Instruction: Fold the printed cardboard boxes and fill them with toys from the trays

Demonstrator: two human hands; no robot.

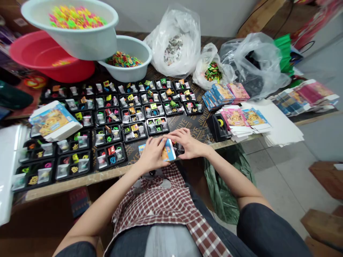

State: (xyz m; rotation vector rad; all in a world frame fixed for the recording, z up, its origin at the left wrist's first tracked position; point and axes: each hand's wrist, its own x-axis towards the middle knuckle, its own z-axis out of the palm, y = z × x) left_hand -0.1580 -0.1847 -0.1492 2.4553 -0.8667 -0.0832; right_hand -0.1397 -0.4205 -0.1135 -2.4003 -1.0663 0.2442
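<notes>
At the front edge of the table, my left hand (153,152) is closed over a small blue printed box (168,150), which lies flat beneath it. My right hand (187,142) curves around a black compartment tray (178,148) at the box's right end. Part of the tray is hidden by my fingers, and I cannot tell how far it sits inside the box. Just beyond my hands is a filled black tray (157,126) with small coloured pieces and white packets. Another filled tray (111,156) lies to the left.
Rows of filled trays (108,116) cover the left. Behind stand a pale basin (69,39), a red basin (53,71) and plastic bags (184,28). A box stack (55,121) rests on trays. A tape dispenser (217,128) and flat cartons (235,119) are at right.
</notes>
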